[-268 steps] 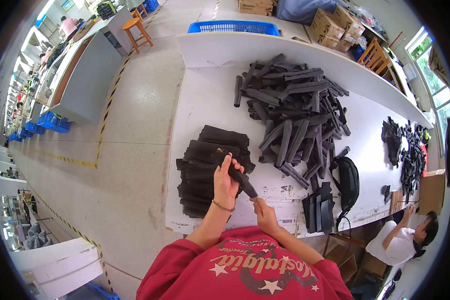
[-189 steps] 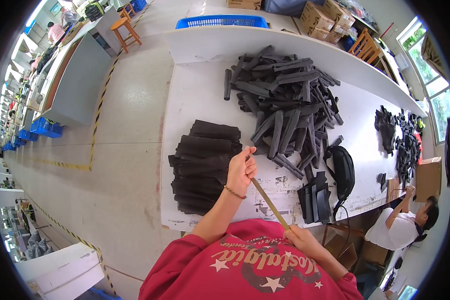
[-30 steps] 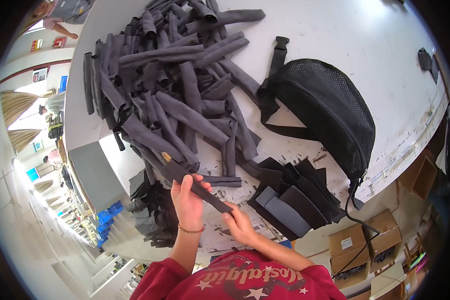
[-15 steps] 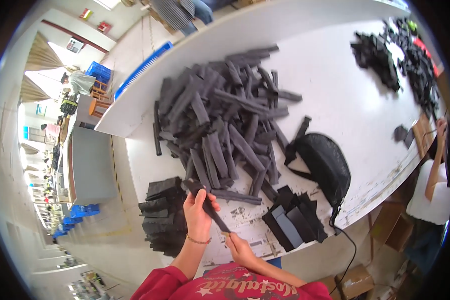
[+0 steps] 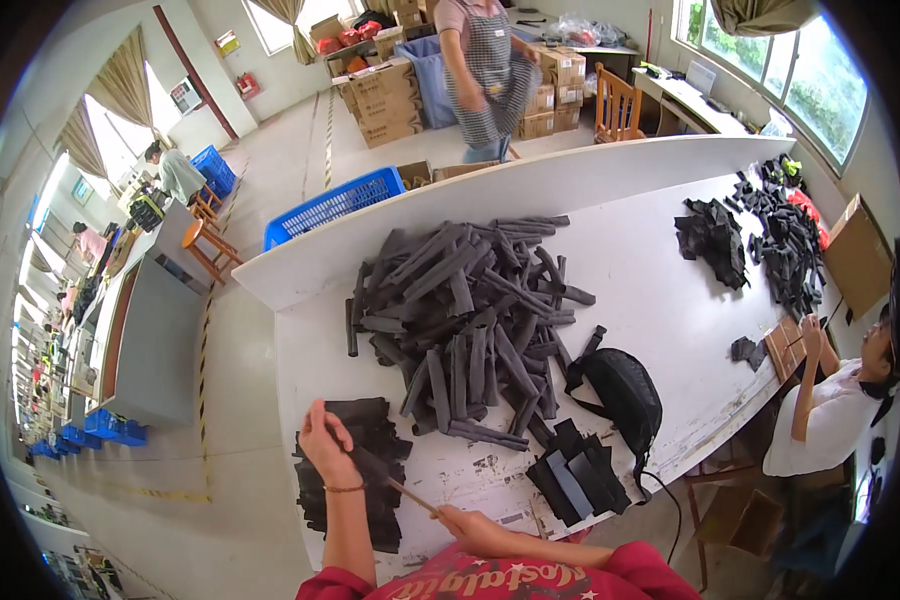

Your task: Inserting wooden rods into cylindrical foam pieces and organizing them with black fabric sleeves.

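Your left hand (image 5: 322, 443) is raised over the near-left part of the bench (image 5: 660, 300), fingers pinched around a short black tube piece (image 5: 368, 464). Your right hand (image 5: 467, 522) sits close to your body at the bench edge, closed around the near end of a thin wooden rod (image 5: 412, 496). The rod runs up and left from the right hand into the tube piece, so the two hands oppose each other along one line; this likely lets the rod push through the piece while the left hand steadies it.

The stack of finished black pieces (image 5: 355, 480) lies directly beneath the left hand, within easy drop range. The loose heap of black tubes (image 5: 470, 320) occupies the bench centre, within reach ahead. A black pouch (image 5: 625, 392) and a fan of flat dark pieces (image 5: 575, 475) lie to the right of the hands, apart from the working line.

Compared with half a second earlier, the view has swung upward: more of the room, a blue crate (image 5: 335, 205) and a standing person now show. Your left hand remains on a black piece, and the rod now shows clearly between the hands.
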A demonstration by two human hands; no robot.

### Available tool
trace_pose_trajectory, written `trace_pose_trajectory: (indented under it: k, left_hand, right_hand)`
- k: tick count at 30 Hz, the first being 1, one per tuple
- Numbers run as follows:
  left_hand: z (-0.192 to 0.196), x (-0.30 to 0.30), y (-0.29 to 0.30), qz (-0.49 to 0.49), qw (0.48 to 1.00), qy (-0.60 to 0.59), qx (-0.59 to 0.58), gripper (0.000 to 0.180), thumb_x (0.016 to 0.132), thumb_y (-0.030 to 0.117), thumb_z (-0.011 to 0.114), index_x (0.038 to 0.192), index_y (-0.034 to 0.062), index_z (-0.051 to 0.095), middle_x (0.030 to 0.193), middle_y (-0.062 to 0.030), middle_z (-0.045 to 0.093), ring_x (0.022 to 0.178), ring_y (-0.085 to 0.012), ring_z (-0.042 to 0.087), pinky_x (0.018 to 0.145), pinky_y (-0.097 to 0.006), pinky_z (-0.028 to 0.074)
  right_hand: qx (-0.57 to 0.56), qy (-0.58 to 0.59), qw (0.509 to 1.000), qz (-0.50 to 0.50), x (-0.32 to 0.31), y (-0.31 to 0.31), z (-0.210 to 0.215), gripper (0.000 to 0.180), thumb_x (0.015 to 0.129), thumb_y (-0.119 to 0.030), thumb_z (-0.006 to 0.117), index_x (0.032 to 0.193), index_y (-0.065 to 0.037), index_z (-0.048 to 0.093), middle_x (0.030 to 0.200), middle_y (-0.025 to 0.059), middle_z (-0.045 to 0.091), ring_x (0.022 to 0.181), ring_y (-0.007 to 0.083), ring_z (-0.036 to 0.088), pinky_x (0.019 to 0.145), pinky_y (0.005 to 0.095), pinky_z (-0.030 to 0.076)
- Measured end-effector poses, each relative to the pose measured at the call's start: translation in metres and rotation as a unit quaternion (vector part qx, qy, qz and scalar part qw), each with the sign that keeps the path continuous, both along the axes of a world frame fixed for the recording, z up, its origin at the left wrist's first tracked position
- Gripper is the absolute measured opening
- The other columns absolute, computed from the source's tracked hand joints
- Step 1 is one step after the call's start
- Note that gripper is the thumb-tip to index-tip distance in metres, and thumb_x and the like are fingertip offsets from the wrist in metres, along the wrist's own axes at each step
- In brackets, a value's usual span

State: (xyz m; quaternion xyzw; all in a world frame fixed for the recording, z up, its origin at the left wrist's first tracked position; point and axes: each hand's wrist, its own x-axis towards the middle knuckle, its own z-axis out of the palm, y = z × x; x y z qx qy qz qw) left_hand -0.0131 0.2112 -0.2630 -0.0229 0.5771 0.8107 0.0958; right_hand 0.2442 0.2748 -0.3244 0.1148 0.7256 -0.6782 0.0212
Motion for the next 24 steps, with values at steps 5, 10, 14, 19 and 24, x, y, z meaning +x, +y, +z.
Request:
trace_pose_trajectory:
  k: [5,10,14,19,24]
  left_hand:
    - [0.006,0.01,0.0,0.01,1.0,-0.019,0.021,0.032,0.094,0.032,0.053,0.095,0.0012,0.057,0.075,-0.008,0.059,0.057,-0.0128,0.053,0.047,-0.027,0.042]
    - [0.003,0.051,-0.003,-0.046,0.99,-0.113,0.069,0.042,0.097,0.043,0.043,0.093,0.0031,0.054,0.072,-0.0079,0.058,0.054,-0.0159,0.055,0.046,-0.03,0.046]
    - [-0.011,0.027,-0.016,0.011,0.997,-0.047,0.052,0.034,0.099,0.035,0.042,0.079,0.0081,0.05,0.053,-0.0015,0.042,0.036,-0.0101,0.036,0.032,-0.023,0.027]
    - [-0.001,-0.035,-0.053,0.13,0.977,0.0,0.17,0.031,0.096,0.02,0.036,0.065,0.0153,0.032,0.053,0.0031,0.03,0.041,-0.007,0.027,0.037,-0.023,0.021]
    - [-0.01,-0.059,-0.027,0.126,0.979,-0.035,0.155,0.021,0.092,0.016,0.042,0.071,0.0133,0.038,0.057,0.0034,0.033,0.044,-0.0068,0.028,0.039,-0.022,0.023]
  right_hand:
    - [-0.001,-0.042,0.999,-0.012,-0.013,0.0,0.023,0.025,0.099,-0.022,0.041,0.117,-0.007,0.05,0.074,0.0205,0.055,0.068,0.0355,0.054,0.062,0.0432,0.042]
    - [0.003,-0.045,0.998,-0.043,-0.032,0.001,0.028,0.025,0.099,-0.02,0.041,0.116,-0.006,0.052,0.068,0.0166,0.052,0.061,0.0283,0.053,0.061,0.0376,0.043]
    - [0.062,-0.048,0.997,-0.003,-0.008,-0.013,0.019,0.023,0.098,-0.022,0.042,0.111,-0.005,0.052,0.08,0.0222,0.058,0.075,0.0378,0.058,0.069,0.0416,0.046]
    - [0.031,-0.053,0.984,0.165,0.066,-0.008,-0.027,0.025,0.098,-0.025,0.043,0.11,-0.007,0.055,0.095,0.0184,0.062,0.089,0.034,0.062,0.078,0.0392,0.048]
    - [0.079,-0.058,0.993,-0.068,0.044,0.036,0.023,0.03,0.091,-0.027,0.06,0.114,-0.007,0.057,0.069,0.0039,0.057,0.061,0.0101,0.052,0.057,0.0261,0.043]
